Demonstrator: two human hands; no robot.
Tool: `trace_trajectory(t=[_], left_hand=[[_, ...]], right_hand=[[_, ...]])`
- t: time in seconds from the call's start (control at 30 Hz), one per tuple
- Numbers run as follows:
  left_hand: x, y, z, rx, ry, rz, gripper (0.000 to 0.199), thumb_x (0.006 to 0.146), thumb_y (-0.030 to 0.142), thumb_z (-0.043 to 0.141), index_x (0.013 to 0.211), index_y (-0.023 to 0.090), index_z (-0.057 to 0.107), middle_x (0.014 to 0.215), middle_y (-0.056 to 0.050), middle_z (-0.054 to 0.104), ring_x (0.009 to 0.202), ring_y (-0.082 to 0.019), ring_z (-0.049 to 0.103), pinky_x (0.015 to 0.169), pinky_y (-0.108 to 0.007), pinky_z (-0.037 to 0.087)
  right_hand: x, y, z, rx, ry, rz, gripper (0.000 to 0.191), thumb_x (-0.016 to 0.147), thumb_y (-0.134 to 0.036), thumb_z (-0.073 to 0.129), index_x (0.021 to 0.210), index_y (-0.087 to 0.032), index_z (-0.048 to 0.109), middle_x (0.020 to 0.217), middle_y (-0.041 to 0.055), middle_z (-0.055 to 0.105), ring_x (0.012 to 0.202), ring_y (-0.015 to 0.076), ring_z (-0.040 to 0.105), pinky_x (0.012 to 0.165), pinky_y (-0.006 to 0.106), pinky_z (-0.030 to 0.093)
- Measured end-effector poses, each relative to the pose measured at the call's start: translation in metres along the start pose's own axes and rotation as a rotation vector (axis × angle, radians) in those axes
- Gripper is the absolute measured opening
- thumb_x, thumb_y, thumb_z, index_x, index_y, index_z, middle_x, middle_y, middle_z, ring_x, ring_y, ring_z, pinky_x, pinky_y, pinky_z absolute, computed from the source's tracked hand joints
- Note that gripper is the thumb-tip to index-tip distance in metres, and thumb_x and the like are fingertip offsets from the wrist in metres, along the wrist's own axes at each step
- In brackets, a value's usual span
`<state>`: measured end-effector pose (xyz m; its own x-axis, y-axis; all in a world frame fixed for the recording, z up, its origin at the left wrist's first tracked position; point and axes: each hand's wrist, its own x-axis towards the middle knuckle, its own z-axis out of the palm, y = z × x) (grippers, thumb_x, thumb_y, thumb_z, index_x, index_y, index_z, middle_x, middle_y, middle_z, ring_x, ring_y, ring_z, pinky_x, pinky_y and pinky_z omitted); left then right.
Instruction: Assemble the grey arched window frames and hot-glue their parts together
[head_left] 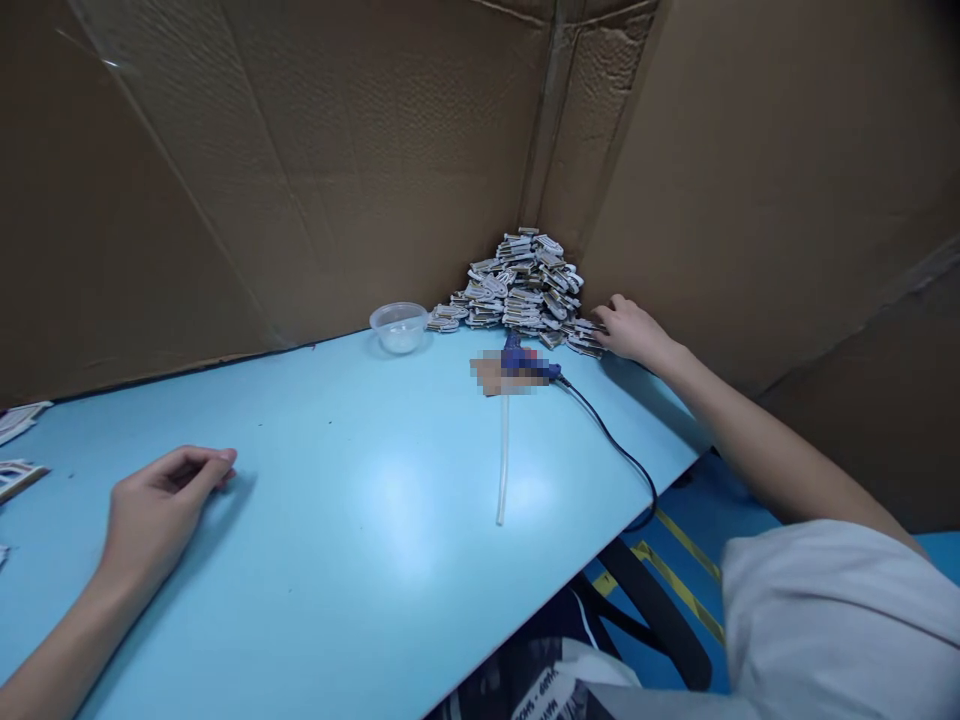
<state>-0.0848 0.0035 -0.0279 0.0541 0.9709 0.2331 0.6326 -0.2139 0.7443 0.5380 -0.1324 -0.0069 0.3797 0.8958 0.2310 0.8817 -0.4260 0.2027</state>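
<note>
Touching the edge of a big pile of small flat pieces [517, 290], the right hand [630, 333] is open with its fingers spread. The left hand [169, 510] sits far from the pile, loosely curled, holding nothing, on a light blue table [337, 540]. Near the pile are a clear plastic bowl [399, 328], a partly blurred blue glue gun [529, 363] with a black cord [622, 450], and a long clear stick [502, 460]. Brown cardboard walls [225, 180] stand behind.
</note>
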Motion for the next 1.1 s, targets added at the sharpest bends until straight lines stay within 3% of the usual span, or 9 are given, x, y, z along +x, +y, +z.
trace_trajectory(t=[0.17,0.27,0.33,0.37,0.47,0.6,0.77,0.93,1.1], left_hand=[[-0.007,0.003,0.009,-0.05,0.01,0.251,0.029,0.08,0.043,0.067,0.067,0.017,0.067,0.059,0.0,0.066,0.057,-0.013,0.058,0.058,-0.021,0.043],[-0.019,0.005,0.02,-0.023,0.049,0.27,0.032,0.08,0.043,0.065,0.065,0.015,0.065,0.061,-0.002,0.066,0.058,-0.013,0.056,0.059,-0.023,0.044],[-0.025,-0.001,0.025,0.001,0.055,0.291,0.029,0.082,0.04,0.062,0.068,0.015,0.065,0.065,-0.003,0.067,0.063,-0.014,0.058,0.063,-0.024,0.046],[-0.028,-0.006,0.026,0.011,0.056,0.307,0.029,0.084,0.04,0.062,0.069,0.015,0.066,0.066,-0.003,0.067,0.063,-0.013,0.059,0.064,-0.024,0.047],[-0.039,-0.019,0.02,0.016,0.073,0.371,0.03,0.087,0.039,0.062,0.067,0.016,0.064,0.066,-0.002,0.067,0.061,-0.012,0.058,0.062,-0.024,0.047],[-0.051,-0.023,-0.002,-0.015,0.202,0.483,0.028,0.089,0.032,0.063,0.066,0.016,0.06,0.062,-0.001,0.063,0.058,-0.011,0.055,0.06,-0.024,0.045],[-0.055,-0.019,-0.028,-0.036,0.389,0.658,0.029,0.094,0.025,0.062,0.067,0.018,0.053,0.062,0.001,0.058,0.059,-0.011,0.052,0.061,-0.025,0.042],[-0.061,-0.013,-0.027,0.004,0.412,0.929,0.034,0.094,0.022,0.06,0.064,0.019,0.045,0.054,0.003,0.05,0.054,-0.012,0.043,0.06,-0.029,0.036],[-0.066,-0.006,-0.02,-0.029,0.479,1.12,0.031,0.091,0.016,0.065,0.069,0.02,0.043,0.057,0.004,0.048,0.054,-0.012,0.043,0.058,-0.03,0.033]], right_hand=[[-0.008,-0.021,-0.029,0.138,0.13,-0.023,0.039,0.098,-0.035,0.045,0.126,-0.015,0.064,0.123,0.0221,0.064,0.102,0.0361,0.065,0.078,0.045,0.05],[-0.007,-0.055,-0.04,0.288,0.212,-0.222,0.027,0.097,-0.041,0.045,0.111,-0.026,0.062,0.118,0.0172,0.068,0.096,0.0336,0.067,0.074,0.046,0.051],[-0.003,-0.09,-0.042,0.387,0.262,-0.439,0.023,0.094,-0.05,0.049,0.105,-0.033,0.06,0.107,0.0128,0.07,0.075,0.0299,0.065,0.06,0.044,0.047],[-0.001,-0.112,-0.044,0.412,0.316,-0.563,0.024,0.093,-0.053,0.05,0.103,-0.033,0.06,0.103,0.0112,0.07,0.067,0.0273,0.062,0.054,0.042,0.043],[-0.006,-0.19,-0.057,0.335,0.315,-0.87,0.026,0.099,-0.047,0.048,0.11,-0.028,0.064,0.112,0.0084,0.072,0.077,0.0257,0.068,0.057,0.039,0.045],[-0.015,-0.302,-0.086,0.216,0.155,-1.148,0.026,0.1,-0.03,0.048,0.11,-0.019,0.07,0.11,0.0118,0.071,0.09,0.03,0.07,0.068,0.04,0.046],[-0.01,-0.449,-0.109,0.295,0.039,-1.296,0.034,0.098,-0.032,0.061,0.128,-0.017,0.067,0.12,0.0145,0.068,0.105,0.0313,0.067,0.082,0.038,0.046],[-0.021,-0.599,-0.125,0.529,-0.044,-1.269,0.062,0.099,-0.049,0.059,0.151,-0.016,0.048,0.139,0.0195,0.058,0.118,0.0312,0.063,0.096,0.038,0.047],[-0.046,-0.698,-0.138,0.717,-0.127,-1.188,0.091,0.083,-0.078,0.065,0.149,-0.019,0.048,0.15,0.0226,0.05,0.131,0.0393,0.055,0.104,0.049,0.046]])
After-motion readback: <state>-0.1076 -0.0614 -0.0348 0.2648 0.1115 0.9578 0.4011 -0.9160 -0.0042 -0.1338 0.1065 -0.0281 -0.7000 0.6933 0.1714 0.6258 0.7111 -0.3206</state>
